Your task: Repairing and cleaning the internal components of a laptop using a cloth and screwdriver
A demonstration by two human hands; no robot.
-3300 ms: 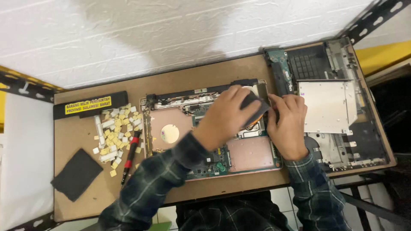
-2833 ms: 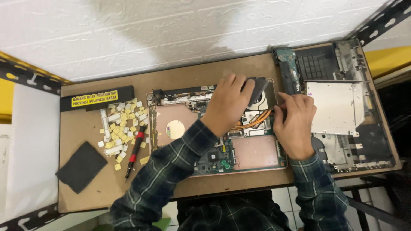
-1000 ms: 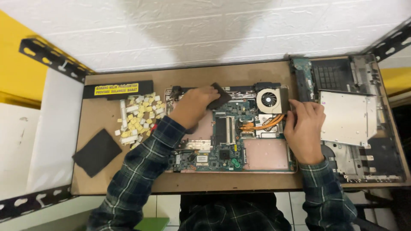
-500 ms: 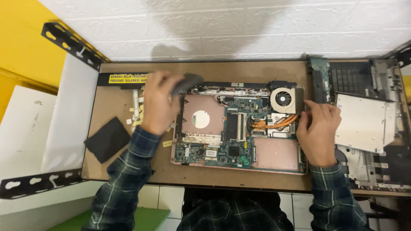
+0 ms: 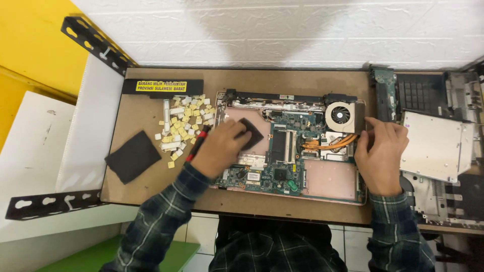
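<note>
An opened laptop base [image 5: 330,184] lies on the brown board, its green motherboard [image 5: 285,151] bare, with a round fan [image 5: 342,115] and copper heat pipes [image 5: 322,143] at the upper right. My left hand [image 5: 219,148] is over the base's left part, fingers closed on a small flat black piece [image 5: 252,133]. My right hand [image 5: 380,153] rests on the base's right edge just beside the fan, fingers spread and holding nothing.
Left of the laptop lie a pile of pale loose keys [image 5: 184,126], a red-handled screwdriver [image 5: 194,148], a black square pad [image 5: 132,157] and a black bar with a yellow label [image 5: 161,86]. A stripped chassis with a silver drive [image 5: 436,146] sits at the right.
My left hand lifted the black piece from near the fan, carried it left to the key pile, then brought it back over the laptop's left part. My right hand stayed by the fan.
</note>
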